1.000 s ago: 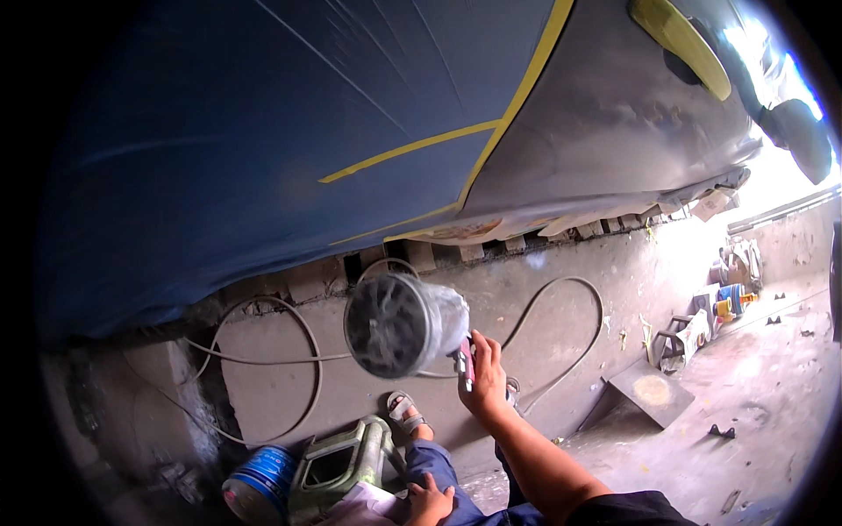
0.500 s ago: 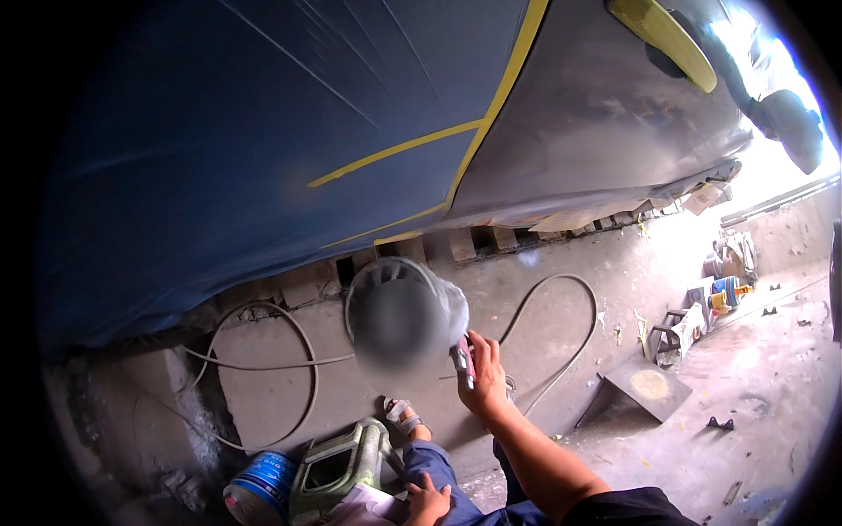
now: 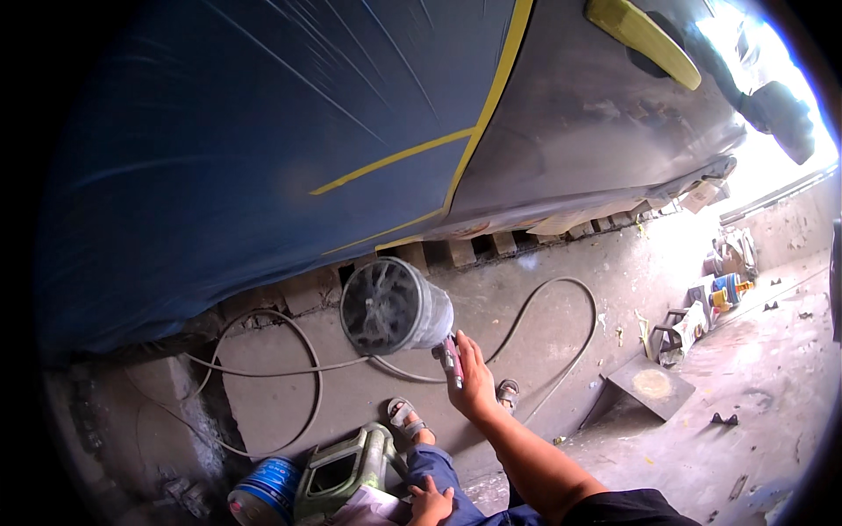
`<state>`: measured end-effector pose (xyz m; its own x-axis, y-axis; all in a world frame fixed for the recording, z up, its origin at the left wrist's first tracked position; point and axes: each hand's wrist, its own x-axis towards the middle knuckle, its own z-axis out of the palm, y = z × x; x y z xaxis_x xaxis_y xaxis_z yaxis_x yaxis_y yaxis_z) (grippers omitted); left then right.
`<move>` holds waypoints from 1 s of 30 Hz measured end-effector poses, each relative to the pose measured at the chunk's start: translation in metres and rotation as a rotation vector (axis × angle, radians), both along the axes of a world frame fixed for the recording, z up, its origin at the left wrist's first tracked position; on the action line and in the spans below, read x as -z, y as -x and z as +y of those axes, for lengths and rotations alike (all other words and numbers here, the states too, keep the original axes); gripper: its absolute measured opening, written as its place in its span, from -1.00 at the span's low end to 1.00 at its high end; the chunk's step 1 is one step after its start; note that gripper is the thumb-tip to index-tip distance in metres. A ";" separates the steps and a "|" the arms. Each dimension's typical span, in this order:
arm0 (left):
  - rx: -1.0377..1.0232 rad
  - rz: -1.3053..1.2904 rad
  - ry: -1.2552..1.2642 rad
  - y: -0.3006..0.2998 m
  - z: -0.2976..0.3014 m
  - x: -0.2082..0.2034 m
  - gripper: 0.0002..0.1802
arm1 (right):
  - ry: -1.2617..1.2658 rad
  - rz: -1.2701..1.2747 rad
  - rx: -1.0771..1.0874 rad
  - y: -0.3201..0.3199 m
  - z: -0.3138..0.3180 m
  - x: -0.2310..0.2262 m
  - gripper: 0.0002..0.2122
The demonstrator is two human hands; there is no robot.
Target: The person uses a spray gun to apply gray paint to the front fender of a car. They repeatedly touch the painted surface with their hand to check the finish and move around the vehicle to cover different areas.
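Note:
My right hand (image 3: 474, 383) is closed around the handle of a spray gun (image 3: 450, 361) with a reddish grip. A large translucent cup (image 3: 386, 307) sits on the gun, its round end facing up with dark grey smears. The gun is apart from the car's dark panel (image 3: 583, 131), which lies ahead. Blue masking film (image 3: 289, 114) covers the car's left part, edged with yellow tape (image 3: 493, 96). In my lap, over blue trousers, my left hand (image 3: 430, 504) rests with its fingers apart, holding nothing.
A grey hose (image 3: 317, 386) loops across the concrete floor. Beside my leg stand a greenish stool (image 3: 338, 469) and a blue can (image 3: 267, 486). Further right are a low board (image 3: 647, 387) and several cans (image 3: 726, 289). A yellow-covered door handle (image 3: 645, 39) projects from the car.
The spray gun and my right hand have shifted slightly left. The car has slid a little left in view, and my other sandal now shows beside my right wrist.

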<state>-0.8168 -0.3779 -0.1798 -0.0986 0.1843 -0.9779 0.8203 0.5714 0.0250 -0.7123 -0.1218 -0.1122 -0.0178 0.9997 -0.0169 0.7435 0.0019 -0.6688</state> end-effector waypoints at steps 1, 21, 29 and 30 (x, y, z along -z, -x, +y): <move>0.003 -0.004 -0.007 0.002 -0.001 0.001 -0.08 | 0.026 0.001 0.020 0.000 0.000 -0.003 -0.37; -0.036 -0.221 0.006 0.064 -0.044 0.000 -0.04 | 0.000 -0.030 0.000 0.004 -0.032 -0.136 -0.38; -0.007 -0.274 -0.028 0.089 -0.055 0.018 -0.01 | -0.088 -0.088 0.069 0.006 -0.030 -0.166 -0.48; -0.007 -0.284 -0.016 0.090 -0.052 0.016 -0.01 | -0.133 -0.101 0.084 0.005 -0.031 -0.178 -0.48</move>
<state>-0.9067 -0.4299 -0.1961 0.1774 0.2007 -0.9635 0.7755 0.5743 0.2624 -0.7170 -0.1528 0.0656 0.0611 0.9911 0.1184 0.8082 0.0205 -0.5886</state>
